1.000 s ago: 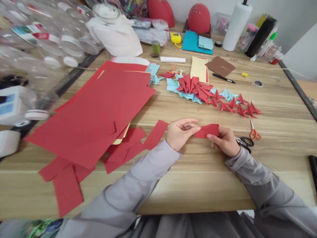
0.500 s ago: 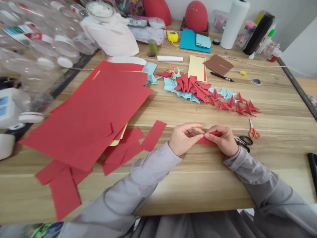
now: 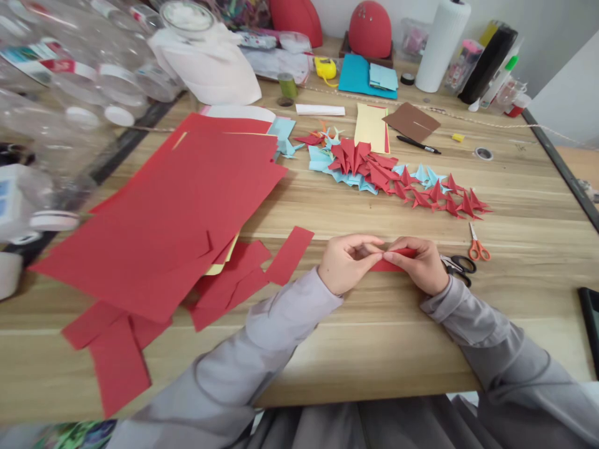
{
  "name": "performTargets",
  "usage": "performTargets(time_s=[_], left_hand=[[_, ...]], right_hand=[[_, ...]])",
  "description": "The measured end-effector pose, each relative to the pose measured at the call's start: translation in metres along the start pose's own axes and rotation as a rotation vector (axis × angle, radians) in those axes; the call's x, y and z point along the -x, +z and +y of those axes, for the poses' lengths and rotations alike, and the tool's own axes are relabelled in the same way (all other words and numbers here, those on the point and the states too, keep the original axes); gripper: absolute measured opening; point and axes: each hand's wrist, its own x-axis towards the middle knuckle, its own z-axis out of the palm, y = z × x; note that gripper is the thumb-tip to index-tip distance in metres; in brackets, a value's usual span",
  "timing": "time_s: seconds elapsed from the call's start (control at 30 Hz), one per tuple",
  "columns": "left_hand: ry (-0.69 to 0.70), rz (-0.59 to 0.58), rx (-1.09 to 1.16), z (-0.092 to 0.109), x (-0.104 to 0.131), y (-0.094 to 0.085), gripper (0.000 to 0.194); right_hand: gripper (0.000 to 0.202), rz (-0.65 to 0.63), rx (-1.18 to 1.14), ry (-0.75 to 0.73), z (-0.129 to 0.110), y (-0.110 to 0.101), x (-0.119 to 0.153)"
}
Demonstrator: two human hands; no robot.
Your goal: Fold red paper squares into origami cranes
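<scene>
A small piece of red paper (image 3: 388, 265) is pinched between my two hands above the table, right of centre. My left hand (image 3: 349, 262) holds its left end with thumb and fingers closed. My right hand (image 3: 418, 262) grips it from the right, the thumb tip close to the left thumb. The fingers cover much of the paper. Black-handled scissors (image 3: 462, 264) lie just beside my right hand, with orange-handled scissors (image 3: 478, 249) farther right. To the left are a cut red strip (image 3: 291, 254) and large red sheets (image 3: 173, 212).
Folded red pieces (image 3: 355, 159) and light blue ones stand beyond my hands. Behind them are yellow paper (image 3: 369, 128), brown paper (image 3: 412, 121), a black pen (image 3: 418, 144) and a yellow tape measure (image 3: 325, 67). Plastic bottles (image 3: 116, 81) crowd the left; a black object (image 3: 590, 318) lies right.
The whole view has shifted very slightly. My hands keep nearly the same pinch on the red paper.
</scene>
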Motion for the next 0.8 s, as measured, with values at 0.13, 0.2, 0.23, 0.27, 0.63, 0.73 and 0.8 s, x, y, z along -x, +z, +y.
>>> performTargets(time_s=[0.13, 0.2, 0.23, 0.27, 0.63, 0.73, 0.8], left_hand=[[0.011, 0.012, 0.007, 0.004, 0.000, -0.001, 0.017], [-0.011, 0.028, 0.014, 0.007, -0.001, -0.002, 0.019], [-0.025, 0.035, 0.018, 0.009, -0.001, -0.003, 0.020], [-0.037, 0.038, 0.023, 0.010, -0.002, -0.004, 0.021], [-0.142, 0.073, 0.137, 0.006, -0.006, -0.006, 0.031], [-0.122, 0.014, 0.269, 0.003, -0.005, -0.007, 0.045], [-0.088, -0.059, 0.324, 0.001, -0.004, -0.006, 0.057]], right_hand=[[0.017, -0.001, -0.026, 0.035, -0.001, -0.002, 0.000], [0.019, 0.016, -0.037, 0.077, -0.001, -0.002, 0.000], [0.021, 0.025, -0.044, 0.102, -0.001, -0.002, 0.000], [0.022, 0.032, -0.054, 0.126, -0.001, -0.002, 0.000], [0.027, 0.084, -0.143, 0.184, 0.006, -0.003, -0.001], [0.029, 0.160, -0.187, 0.187, 0.009, -0.003, -0.002], [0.029, 0.193, -0.229, 0.184, 0.011, -0.003, -0.003]])
